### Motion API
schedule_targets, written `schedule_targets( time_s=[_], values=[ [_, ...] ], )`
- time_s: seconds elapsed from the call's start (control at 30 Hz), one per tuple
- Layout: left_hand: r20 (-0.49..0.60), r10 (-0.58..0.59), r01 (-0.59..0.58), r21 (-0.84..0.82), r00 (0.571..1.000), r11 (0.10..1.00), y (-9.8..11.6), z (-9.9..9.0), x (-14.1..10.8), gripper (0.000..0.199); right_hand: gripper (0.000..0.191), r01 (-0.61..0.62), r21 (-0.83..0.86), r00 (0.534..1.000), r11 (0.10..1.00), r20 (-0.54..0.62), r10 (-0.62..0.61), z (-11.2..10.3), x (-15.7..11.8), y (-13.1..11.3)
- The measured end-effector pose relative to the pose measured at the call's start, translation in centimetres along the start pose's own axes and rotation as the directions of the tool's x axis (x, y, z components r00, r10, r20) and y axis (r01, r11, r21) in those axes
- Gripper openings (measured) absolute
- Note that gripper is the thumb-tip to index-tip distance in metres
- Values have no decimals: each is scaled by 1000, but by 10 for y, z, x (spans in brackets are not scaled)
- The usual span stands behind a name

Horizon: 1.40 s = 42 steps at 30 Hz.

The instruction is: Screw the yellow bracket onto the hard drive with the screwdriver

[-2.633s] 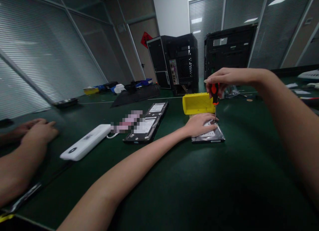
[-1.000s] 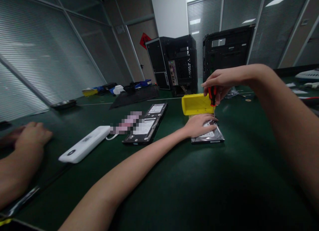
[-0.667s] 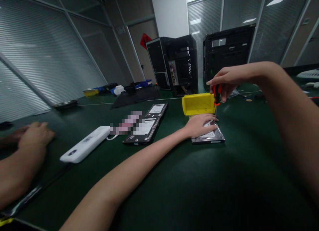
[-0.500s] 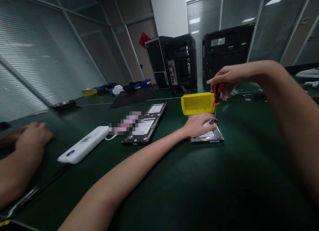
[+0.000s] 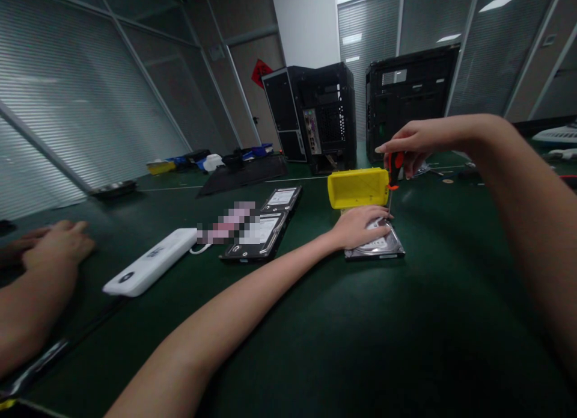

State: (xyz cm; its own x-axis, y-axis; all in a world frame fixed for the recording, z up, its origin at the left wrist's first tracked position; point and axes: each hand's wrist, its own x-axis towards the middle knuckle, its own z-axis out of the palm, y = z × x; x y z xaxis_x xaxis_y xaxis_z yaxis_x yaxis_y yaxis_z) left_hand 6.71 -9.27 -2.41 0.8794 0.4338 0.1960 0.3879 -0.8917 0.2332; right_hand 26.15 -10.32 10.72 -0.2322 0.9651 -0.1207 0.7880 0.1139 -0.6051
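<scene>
My left hand (image 5: 358, 225) lies over a silver hard drive (image 5: 383, 245) flat on the table, fingers stretched across its top and thumb apart. My right hand (image 5: 408, 144) is closed around the red and black handle of a screwdriver (image 5: 395, 168), held upright above the drive's far right corner. Its thin shaft points down near my left fingertips; whether the tip sits in a screw is too small to tell. Just behind the drive, a yellow plastic tray (image 5: 358, 189) stands with its hollow side facing me, close to the screwdriver.
Two more hard drives (image 5: 270, 233) lie left of my left forearm, beside a blurred pinkish item and a white power bank (image 5: 151, 261). Another person's hands (image 5: 61, 246) rest at far left. Black computer cases (image 5: 322, 114) stand behind.
The screwdriver and my right hand have shifted very slightly to the right, and the shaft shows more clearly. My left hand and the drive stay in place.
</scene>
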Motion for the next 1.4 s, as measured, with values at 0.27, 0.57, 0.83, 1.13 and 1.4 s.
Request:
schedule_targets(
  time_s=[0.27, 0.57, 0.83, 1.13, 1.4],
  values=[
    [-8, 24, -24, 12, 1000, 1000, -1, 0, 0, 39, 48, 111, -96, 993, 989, -14, -113, -2, 0, 5],
    [-26, 6, -6, 14, 1000, 1000, -1, 2, 0, 38, 45, 137, -41, 990, 990, -19, -138, 1, 4, 4],
    [-29, 17, -17, 6, 999, 1000, -2, 3, 1, 39, 43, 88, -173, 987, 981, -118, -109, 5, 7, 3],
    [-4, 11, -11, 20, 1000, 1000, -1, 1, 1, 40, 30, 38, -49, 998, 998, -49, -41, 5, -2, -7],
    [-4, 14, -14, 18, 1000, 1000, 0, 0, 2, 39, 27, 93, 44, 995, 995, 31, -94, 7, 2, -9]
  ],
)
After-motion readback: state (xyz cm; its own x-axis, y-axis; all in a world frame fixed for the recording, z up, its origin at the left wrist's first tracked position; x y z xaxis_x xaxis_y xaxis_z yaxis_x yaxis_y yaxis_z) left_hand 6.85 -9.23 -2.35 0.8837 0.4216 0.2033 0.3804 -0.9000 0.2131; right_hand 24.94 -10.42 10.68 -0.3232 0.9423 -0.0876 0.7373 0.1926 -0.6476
